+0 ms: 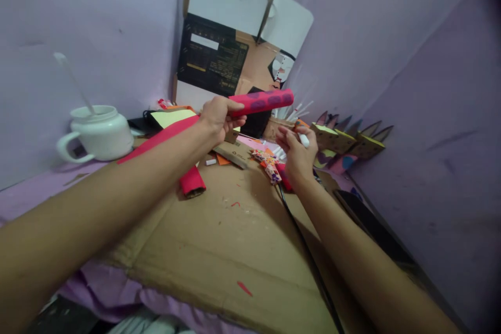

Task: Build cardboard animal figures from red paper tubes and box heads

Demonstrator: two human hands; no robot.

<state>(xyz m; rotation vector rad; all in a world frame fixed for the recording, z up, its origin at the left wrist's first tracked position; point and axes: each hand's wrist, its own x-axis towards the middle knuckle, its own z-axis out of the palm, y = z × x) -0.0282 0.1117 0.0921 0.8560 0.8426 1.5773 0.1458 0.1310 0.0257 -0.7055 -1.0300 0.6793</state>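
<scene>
My left hand [217, 117] is closed round one end of a pink tube with purple spots [263, 102] and holds it raised, pointing right, above the cardboard sheet [219, 240]. My right hand [297, 154] is a little lower and to the right, its fingers pinched on a small white stick [303, 139] that looks like a pen or glue tip. Just below the right hand lie a small patterned paper piece [268, 163] and a pink scrap. A second red paper roll [191, 182] lies on the cardboard under my left forearm.
A white jug with a stick in it [99, 133] stands at the left. An opened cardboard box [230, 52] leans against the back wall. Paper-covered boxes with pointed ears [344, 138] line the right wall. A black cable [305, 250] runs across the cardboard.
</scene>
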